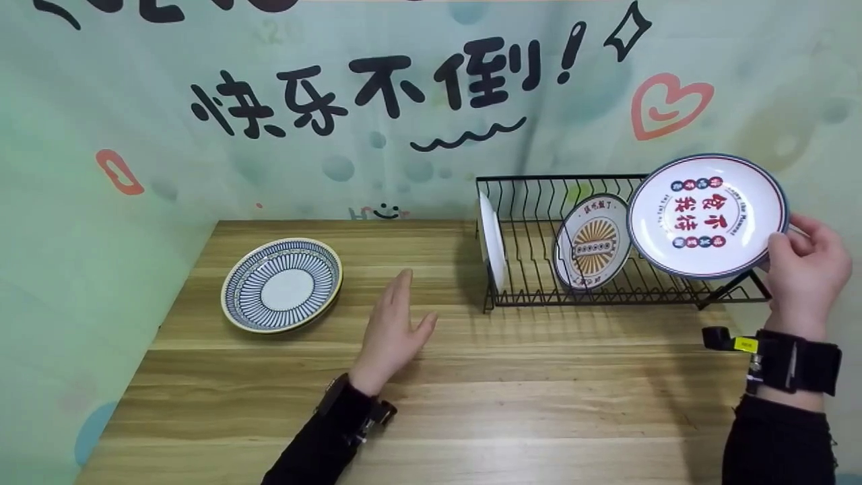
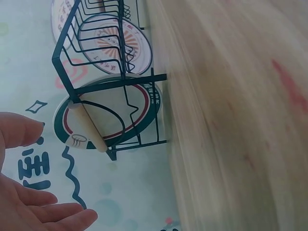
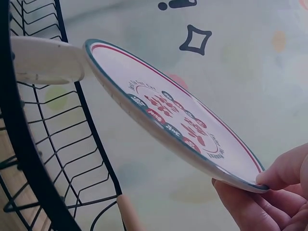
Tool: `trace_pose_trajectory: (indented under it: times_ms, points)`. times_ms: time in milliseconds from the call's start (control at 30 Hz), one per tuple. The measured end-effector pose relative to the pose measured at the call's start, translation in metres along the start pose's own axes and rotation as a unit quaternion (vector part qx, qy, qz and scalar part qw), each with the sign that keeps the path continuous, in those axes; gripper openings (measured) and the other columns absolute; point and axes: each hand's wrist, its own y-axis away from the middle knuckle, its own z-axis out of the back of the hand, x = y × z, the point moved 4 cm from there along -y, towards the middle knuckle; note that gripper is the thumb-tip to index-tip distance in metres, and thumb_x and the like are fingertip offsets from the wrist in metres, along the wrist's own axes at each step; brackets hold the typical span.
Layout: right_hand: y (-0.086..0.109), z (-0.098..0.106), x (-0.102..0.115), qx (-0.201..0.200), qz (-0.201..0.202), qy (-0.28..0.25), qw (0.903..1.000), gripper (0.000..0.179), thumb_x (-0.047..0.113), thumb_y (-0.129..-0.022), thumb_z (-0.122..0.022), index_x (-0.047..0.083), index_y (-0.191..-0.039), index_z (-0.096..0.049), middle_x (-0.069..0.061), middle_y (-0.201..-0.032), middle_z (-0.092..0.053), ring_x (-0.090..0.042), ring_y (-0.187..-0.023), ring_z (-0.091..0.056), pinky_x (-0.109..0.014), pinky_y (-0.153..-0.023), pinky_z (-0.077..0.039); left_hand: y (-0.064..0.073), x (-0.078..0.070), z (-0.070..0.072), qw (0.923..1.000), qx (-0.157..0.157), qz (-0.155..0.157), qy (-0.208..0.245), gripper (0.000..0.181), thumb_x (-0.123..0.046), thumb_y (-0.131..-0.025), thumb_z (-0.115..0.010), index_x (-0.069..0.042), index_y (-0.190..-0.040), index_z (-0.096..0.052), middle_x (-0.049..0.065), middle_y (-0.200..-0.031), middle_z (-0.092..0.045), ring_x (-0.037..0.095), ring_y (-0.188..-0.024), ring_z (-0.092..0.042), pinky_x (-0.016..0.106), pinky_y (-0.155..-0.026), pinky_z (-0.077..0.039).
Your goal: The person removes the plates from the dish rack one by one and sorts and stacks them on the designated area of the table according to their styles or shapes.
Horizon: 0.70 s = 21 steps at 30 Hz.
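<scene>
My right hand (image 1: 811, 263) pinches the lower right rim of a white plate (image 1: 707, 215) with a blue edge and red and blue lettering. Thumb on its face and fingers behind, it holds the plate above the right end of a black wire dish rack (image 1: 572, 300). Inside the rack a plate with an orange sunburst (image 1: 592, 242) leans near the middle. Another plate (image 1: 493, 242) stands edge-on at the rack's left end; its green and red rim shows in the left wrist view. My left hand (image 1: 390, 330) is over the table, fingers extended and thumb apart, holding nothing.
A bowl-like dish (image 1: 286, 286) with blue stripes and a yellowish rim sits at the table's left. The wooden table (image 1: 471, 417) ends at a printed cloth backdrop (image 1: 377, 168), close behind the rack. A light wooden handle (image 2: 87, 126) caps the rack's end.
</scene>
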Motion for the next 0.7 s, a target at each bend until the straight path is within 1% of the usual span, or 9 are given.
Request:
trace_pose_trajectory:
  times_ms: [100,200,333,400,500,633,700]
  points:
    - [0.002,-0.003,0.001,0.003,0.016,-0.015,0.9998,0.043,-0.002,-0.091,-0.054,0.009,-0.133,-0.060,0.006,-0.093,-0.070,-0.007,-0.073,-0.064,-0.012,-0.058,-0.053,-0.001,-0.002,0.000,0.9999,-0.006,-0.009,0.002,0.081,-0.024,-0.088,-0.074,0.010,-0.148,-0.030,0.029,-0.150,-0.036,0.043,-0.138,-0.036,0.052,-0.116,-0.026]
    - [0.004,-0.006,0.001,0.002,0.040,-0.003,0.9992,0.042,-0.001,-0.090,-0.054,0.006,-0.131,-0.061,0.006,-0.089,-0.070,-0.007,-0.073,-0.063,-0.011,-0.055,-0.050,-0.002,-0.003,0.001,0.9997,-0.012,-0.020,0.003,0.080,-0.023,-0.088,-0.074,0.011,-0.147,-0.031,0.030,-0.149,-0.037,0.044,-0.137,-0.037,0.053,-0.115,-0.027]
    - [0.007,-0.009,0.000,0.008,0.057,0.006,0.9983,0.042,-0.001,-0.090,-0.054,0.004,-0.131,-0.061,0.005,-0.086,-0.070,-0.008,-0.072,-0.062,-0.011,-0.053,-0.048,-0.002,-0.004,0.001,0.9994,-0.017,-0.030,-0.001,0.080,-0.023,-0.089,-0.073,0.012,-0.146,-0.031,0.031,-0.148,-0.038,0.044,-0.136,-0.037,0.054,-0.114,-0.028]
    - [0.009,-0.010,0.000,0.013,0.056,0.004,0.9983,0.042,-0.001,-0.090,-0.055,0.005,-0.131,-0.061,0.006,-0.086,-0.070,-0.008,-0.070,-0.062,-0.012,-0.052,-0.047,-0.003,-0.005,0.002,0.9994,-0.016,-0.030,-0.002,0.079,-0.024,-0.089,-0.073,0.011,-0.147,-0.031,0.031,-0.148,-0.037,0.043,-0.137,-0.037,0.054,-0.115,-0.028]
    - [0.012,-0.012,-0.001,0.018,0.044,-0.009,0.9988,0.042,-0.001,-0.090,-0.056,0.005,-0.132,-0.061,0.005,-0.088,-0.071,-0.008,-0.072,-0.063,-0.012,-0.054,-0.049,-0.003,-0.007,0.004,0.9995,-0.014,-0.028,0.001,0.079,-0.025,-0.090,-0.071,0.011,-0.147,-0.030,0.030,-0.149,-0.036,0.043,-0.138,-0.035,0.053,-0.115,-0.027]
    - [0.016,-0.017,-0.003,0.025,0.027,-0.018,0.9992,0.043,-0.002,-0.091,-0.056,0.006,-0.133,-0.060,0.003,-0.094,-0.071,-0.009,-0.079,-0.065,-0.012,-0.059,-0.052,-0.004,-0.010,0.005,0.9997,-0.012,-0.020,0.004,0.079,-0.027,-0.091,-0.070,0.010,-0.148,-0.029,0.029,-0.150,-0.035,0.042,-0.139,-0.034,0.051,-0.117,-0.025]
    - [0.018,-0.020,-0.004,0.030,0.028,-0.023,0.9989,0.043,-0.002,-0.091,-0.056,0.006,-0.132,-0.061,0.002,-0.095,-0.071,-0.010,-0.079,-0.066,-0.013,-0.060,-0.053,-0.004,-0.012,0.006,0.9997,-0.014,-0.020,0.006,0.079,-0.027,-0.092,-0.070,0.010,-0.148,-0.029,0.029,-0.150,-0.035,0.042,-0.139,-0.034,0.051,-0.117,-0.025]
